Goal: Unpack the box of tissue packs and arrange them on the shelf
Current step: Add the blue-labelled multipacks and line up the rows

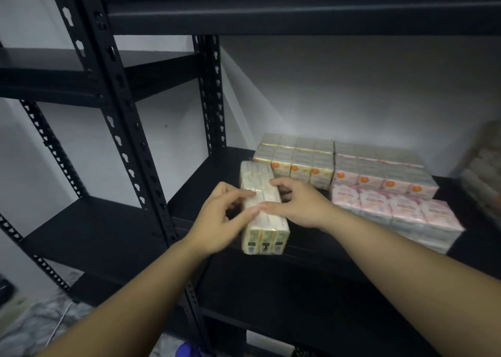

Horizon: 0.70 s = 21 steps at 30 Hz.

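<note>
A long cream-and-yellow tissue bundle point(264, 213) lies on the black shelf board point(206, 183), its near end over the front edge. My left hand point(222, 218) holds its left side, fingers curled over the top. My right hand point(295, 202) grips its right side, thumb on top. Behind it stand grey-and-orange tissue bundles point(295, 158). To the right lies a row of pink tissue bundles point(390, 207), with more orange-marked bundles point(385, 172) behind them.
A black slotted upright point(127, 129) stands left of the bundle. Another black rack point(89, 237) with bare boards is at the left. An upper shelf board point(298, 17) hangs overhead. Blurred stacked packs point(485, 172) sit at the far right. Marbled floor shows below left.
</note>
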Each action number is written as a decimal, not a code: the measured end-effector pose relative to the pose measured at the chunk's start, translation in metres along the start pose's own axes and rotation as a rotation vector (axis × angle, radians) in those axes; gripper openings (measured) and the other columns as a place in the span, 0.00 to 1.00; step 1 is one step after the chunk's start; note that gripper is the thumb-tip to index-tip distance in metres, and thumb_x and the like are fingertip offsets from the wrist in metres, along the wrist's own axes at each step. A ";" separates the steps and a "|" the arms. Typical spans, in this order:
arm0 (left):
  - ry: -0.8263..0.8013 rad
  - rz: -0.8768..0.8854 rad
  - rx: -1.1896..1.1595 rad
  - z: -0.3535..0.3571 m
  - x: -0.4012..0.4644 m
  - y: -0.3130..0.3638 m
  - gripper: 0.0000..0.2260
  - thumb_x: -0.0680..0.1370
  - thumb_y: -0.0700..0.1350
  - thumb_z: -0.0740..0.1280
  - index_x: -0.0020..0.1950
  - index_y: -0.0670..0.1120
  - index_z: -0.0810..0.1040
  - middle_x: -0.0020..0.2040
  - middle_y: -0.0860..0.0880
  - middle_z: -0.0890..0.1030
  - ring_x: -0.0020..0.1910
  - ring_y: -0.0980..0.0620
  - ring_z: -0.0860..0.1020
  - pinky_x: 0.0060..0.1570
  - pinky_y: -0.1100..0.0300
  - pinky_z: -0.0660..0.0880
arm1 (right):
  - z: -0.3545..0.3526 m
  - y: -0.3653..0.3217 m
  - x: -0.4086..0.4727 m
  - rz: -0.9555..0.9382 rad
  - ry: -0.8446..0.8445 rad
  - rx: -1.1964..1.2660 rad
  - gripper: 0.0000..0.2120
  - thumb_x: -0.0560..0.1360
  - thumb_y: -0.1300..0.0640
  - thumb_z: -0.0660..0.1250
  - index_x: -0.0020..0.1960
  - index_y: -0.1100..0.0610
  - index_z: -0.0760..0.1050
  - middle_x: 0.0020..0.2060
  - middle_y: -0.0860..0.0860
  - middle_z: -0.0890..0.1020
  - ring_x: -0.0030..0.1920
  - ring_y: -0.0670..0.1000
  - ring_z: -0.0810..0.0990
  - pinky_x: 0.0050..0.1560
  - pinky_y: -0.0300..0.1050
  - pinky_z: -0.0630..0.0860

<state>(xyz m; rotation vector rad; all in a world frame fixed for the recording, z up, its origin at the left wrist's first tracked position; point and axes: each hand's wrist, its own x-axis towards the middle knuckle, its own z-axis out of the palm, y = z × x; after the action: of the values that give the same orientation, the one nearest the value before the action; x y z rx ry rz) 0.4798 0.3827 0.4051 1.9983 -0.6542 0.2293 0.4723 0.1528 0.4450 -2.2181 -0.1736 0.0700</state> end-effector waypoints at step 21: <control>-0.085 0.197 0.601 0.024 0.063 -0.004 0.43 0.66 0.82 0.63 0.72 0.58 0.78 0.60 0.53 0.76 0.63 0.51 0.73 0.66 0.48 0.73 | -0.098 0.043 -0.049 0.048 0.374 -0.413 0.20 0.77 0.38 0.69 0.62 0.49 0.81 0.58 0.42 0.83 0.58 0.45 0.80 0.63 0.49 0.77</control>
<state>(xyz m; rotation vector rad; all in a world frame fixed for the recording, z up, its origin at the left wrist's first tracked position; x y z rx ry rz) 0.5317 0.3414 0.4167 2.5245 -0.9161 0.5094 0.4388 0.0428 0.4701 -2.5963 0.0803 -0.3851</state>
